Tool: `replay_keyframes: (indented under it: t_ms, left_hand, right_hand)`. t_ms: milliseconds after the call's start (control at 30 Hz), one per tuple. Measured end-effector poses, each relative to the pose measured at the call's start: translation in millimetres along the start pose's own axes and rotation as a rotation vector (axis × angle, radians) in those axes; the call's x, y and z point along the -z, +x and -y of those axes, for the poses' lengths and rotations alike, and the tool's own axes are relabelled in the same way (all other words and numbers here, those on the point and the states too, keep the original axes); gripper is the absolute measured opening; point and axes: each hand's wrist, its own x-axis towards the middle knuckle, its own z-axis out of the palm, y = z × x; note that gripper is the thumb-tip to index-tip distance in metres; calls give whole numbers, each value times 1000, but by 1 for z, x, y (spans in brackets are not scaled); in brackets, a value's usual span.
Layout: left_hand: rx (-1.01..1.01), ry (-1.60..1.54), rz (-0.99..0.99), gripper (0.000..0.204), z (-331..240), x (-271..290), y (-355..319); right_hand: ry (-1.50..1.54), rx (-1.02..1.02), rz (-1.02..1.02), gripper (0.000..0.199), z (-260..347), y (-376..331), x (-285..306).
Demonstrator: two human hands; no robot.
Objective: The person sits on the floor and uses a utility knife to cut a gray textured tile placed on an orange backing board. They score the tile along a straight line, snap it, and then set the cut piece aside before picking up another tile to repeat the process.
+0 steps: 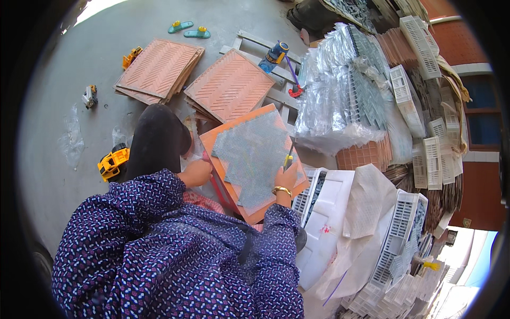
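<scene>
In front of me a square orange board (211, 137) lies tilted, with grey-green tile pieces (226, 165) on it. White mesh (260, 151) covers most of the tiles. My right hand (287, 179), with a gold bracelet on its wrist, is closed round a yellow-and-black utility knife (288, 158) at the board's right edge. The knife's dark end points away from me, over the mesh edge. My left hand (196, 173) is beside the board's left edge, its fingers curled; what they hold, if anything, is hidden.
Beyond the board stand two stacks of orange herringbone moulds (159, 69) (231, 85). A blue bottle (273, 57) is on a grey pallet (255, 43). Plastic-wrapped tile sheets (340, 80) and white crates (396, 234) line the right. A yellow toy truck (113, 162) lies left of my knee.
</scene>
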Motion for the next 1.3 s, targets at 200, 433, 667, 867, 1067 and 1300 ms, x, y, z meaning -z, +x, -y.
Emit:
replay_keyframes:
  t_ms: [200, 433, 667, 867, 1067, 1300]
  left_hand:
    - [258, -848, -238, 15, -13, -36, 22]
    - [301, -925, -370, 21, -23, -20, 45]
    - [102, -659, -670, 23, -16, 4, 88]
    - [-32, -331, -618, 13, -13, 5, 84]
    - [67, -365, -552, 11, -27, 24, 117]
    - [226, -528, -561, 7, -32, 18, 134]
  right_hand:
    - [-430, -148, 211, 38, -31, 32, 15]
    - [253, 194, -207, 47, -94, -1, -28]
    - [285, -341, 303, 39, -83, -78, 29]
    - [316, -125, 556, 54, 58, -55, 35]
    - [-153, 346, 512, 53, 99, 7, -12]
    - [-436, 401, 582, 48, 106, 28, -21]
